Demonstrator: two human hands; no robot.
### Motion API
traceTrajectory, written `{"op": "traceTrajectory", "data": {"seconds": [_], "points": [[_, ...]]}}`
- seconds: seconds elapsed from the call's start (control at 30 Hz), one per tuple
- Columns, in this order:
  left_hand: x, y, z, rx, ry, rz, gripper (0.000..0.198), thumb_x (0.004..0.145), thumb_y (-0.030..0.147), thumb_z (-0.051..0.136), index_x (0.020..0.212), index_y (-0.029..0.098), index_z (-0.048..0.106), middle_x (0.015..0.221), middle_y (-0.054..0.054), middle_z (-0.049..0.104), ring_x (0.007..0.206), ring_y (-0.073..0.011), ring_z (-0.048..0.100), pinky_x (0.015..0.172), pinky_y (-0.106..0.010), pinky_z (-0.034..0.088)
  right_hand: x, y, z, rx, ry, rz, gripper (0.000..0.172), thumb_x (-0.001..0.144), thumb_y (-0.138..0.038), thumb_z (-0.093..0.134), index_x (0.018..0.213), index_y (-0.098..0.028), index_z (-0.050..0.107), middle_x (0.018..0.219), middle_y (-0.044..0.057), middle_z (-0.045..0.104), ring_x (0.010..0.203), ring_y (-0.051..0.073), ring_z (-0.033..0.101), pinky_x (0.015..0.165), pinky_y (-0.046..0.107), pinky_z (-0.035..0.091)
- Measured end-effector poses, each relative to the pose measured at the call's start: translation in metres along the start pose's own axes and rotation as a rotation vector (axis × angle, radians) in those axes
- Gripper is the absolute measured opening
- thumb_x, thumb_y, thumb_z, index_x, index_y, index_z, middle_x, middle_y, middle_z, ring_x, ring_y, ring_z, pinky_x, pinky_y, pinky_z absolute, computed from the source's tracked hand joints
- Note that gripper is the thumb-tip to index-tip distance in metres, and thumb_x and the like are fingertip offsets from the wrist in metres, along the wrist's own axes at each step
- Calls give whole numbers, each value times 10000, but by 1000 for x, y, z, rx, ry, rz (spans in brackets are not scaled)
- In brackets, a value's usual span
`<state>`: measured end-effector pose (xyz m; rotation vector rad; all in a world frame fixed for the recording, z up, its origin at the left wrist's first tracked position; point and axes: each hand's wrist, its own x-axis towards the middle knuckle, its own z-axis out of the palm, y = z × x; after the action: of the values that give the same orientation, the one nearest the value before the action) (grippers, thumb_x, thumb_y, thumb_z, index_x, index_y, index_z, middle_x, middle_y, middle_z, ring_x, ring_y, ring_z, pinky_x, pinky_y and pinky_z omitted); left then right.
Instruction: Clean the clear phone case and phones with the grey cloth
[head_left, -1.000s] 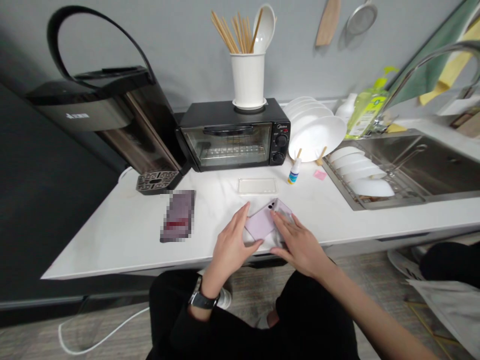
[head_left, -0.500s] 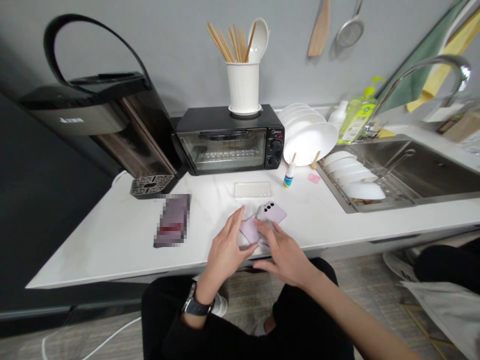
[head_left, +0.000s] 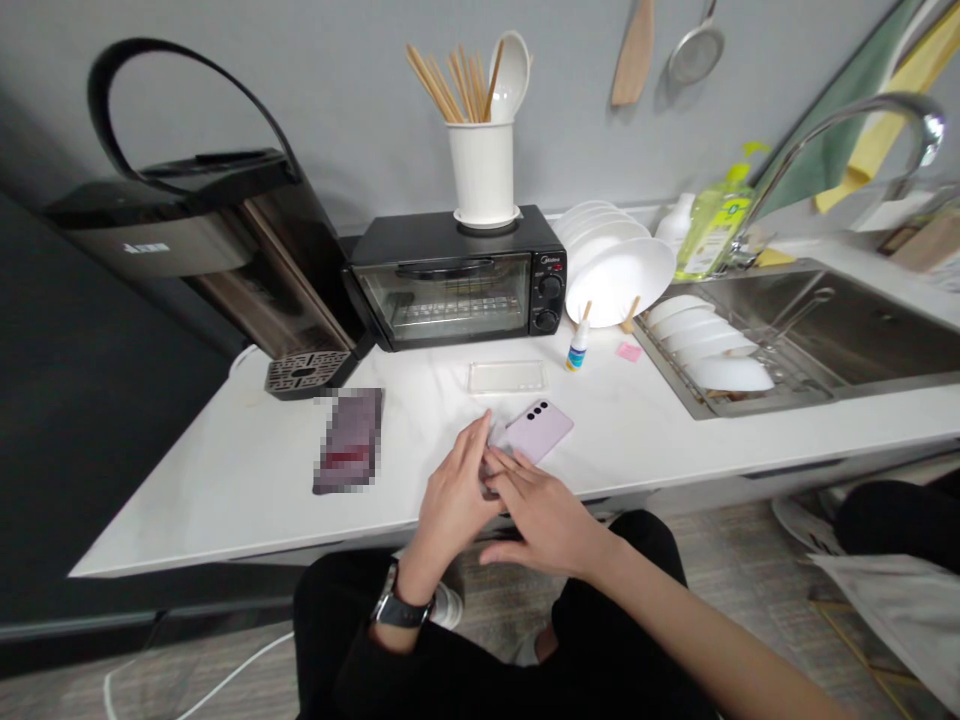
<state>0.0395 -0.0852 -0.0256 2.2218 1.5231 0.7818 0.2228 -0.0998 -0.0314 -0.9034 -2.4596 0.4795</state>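
A lilac smartphone (head_left: 541, 430) lies back up near the counter's front edge, its dark camera lenses at the far end. My left hand (head_left: 454, 505) curves around its near left end, with the thumb partly hidden beneath the other hand. Over that same end my right hand (head_left: 551, 515) presses its fingers on a thin whitish wipe (head_left: 496, 432), mostly covered by the fingers; its thumb points away to the left. Beyond the phone is a clear phone case (head_left: 508, 377). A small white-and-blue bottle (head_left: 577, 348) stands to the right of the case.
A pixelated dark purple item (head_left: 349, 440) lies to the left. Behind are a water dispenser (head_left: 247, 270), a toaster oven (head_left: 450, 290) bearing a white utensil cup (head_left: 482, 170), and racked plates (head_left: 619, 280). The sink (head_left: 862, 345) and bowls are right. A pink slip (head_left: 628, 351) lies nearby.
My right hand and the wipe have slid left and toward me along the phone, uncovering its camera end. My left hand stays at the near left end.
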Motion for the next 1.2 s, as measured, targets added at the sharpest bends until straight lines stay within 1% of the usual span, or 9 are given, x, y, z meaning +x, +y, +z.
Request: {"op": "traceTrajectory", "data": {"seconds": [0.13,0.27,0.43,0.57,0.67,0.8,1.0,1.1,1.2], "points": [[1,3,0,11,-13,14,1060,845,283,792,1675,317,134,1581,-107,473,1410,-292,559,1162,-423,491,-27,28,-27,-64,17,75,1003,905,-791,538,1595,-100,310,1614,278,445,1511,350,447,1263,587,343],[0,2,2,38,7,23,1045,871,358,795,1676,318,129,1571,-122,483,1412,-309,556,1143,-445,506,-21,61,-34,-219,101,170,1047,954,-743,524,1659,-74,134,1607,317,430,1511,398,433,1234,659,340],[-1,-3,1,-3,-19,32,1093,847,271,809,1678,332,102,1597,-116,454,1427,-308,543,1148,-438,503,11,33,-2,-84,86,59,1096,908,-807,528,1624,-42,209,1600,327,433,1509,392,439,1255,620,329],[-1,-1,-1,-5,-7,11,1123,812,194,809,1676,343,106,1588,-103,462,1431,-301,539,1152,-427,500,0,10,3,8,39,12,1085,873,-839,527,1584,-53,297,1598,312,446,1529,380,409,1264,611,323],[0,1,0,-3,-6,16,1093,841,280,816,1674,341,111,1578,-106,473,1401,-298,567,1153,-435,499,-23,22,-17,-34,15,74,853,995,-694,499,1590,-113,310,1603,260,472,1532,338,415,1263,605,334],[0,0,2,16,3,11,1075,854,337,815,1672,339,118,1588,-111,463,1383,-300,583,1139,-441,512,-42,57,-43,-185,23,157,764,1062,-563,471,1646,-129,237,1665,247,375,1550,332,381,1252,614,351],[0,0,2,34,2,27,1076,853,324,811,1675,324,117,1589,-119,465,1421,-313,550,1157,-455,498,-31,78,-37,-317,76,192,729,1062,-543,492,1654,-161,305,1707,211,287,1595,343,265,1252,641,318],[0,-2,1,16,13,43,1051,866,315,793,1677,322,124,1586,-120,469,1423,-308,550,1158,-446,496,-10,61,-18,-312,93,189,797,1032,-610,511,1627,-103,359,1688,250,304,1593,364,270,1250,642,319],[-1,-4,1,-11,-2,59,1061,852,263,787,1679,317,125,1599,-115,454,1443,-300,530,1164,-427,492,8,29,0,-228,37,66,929,980,-708,523,1600,-31,382,1668,272,333,1590,359,283,1282,596,282]]}}
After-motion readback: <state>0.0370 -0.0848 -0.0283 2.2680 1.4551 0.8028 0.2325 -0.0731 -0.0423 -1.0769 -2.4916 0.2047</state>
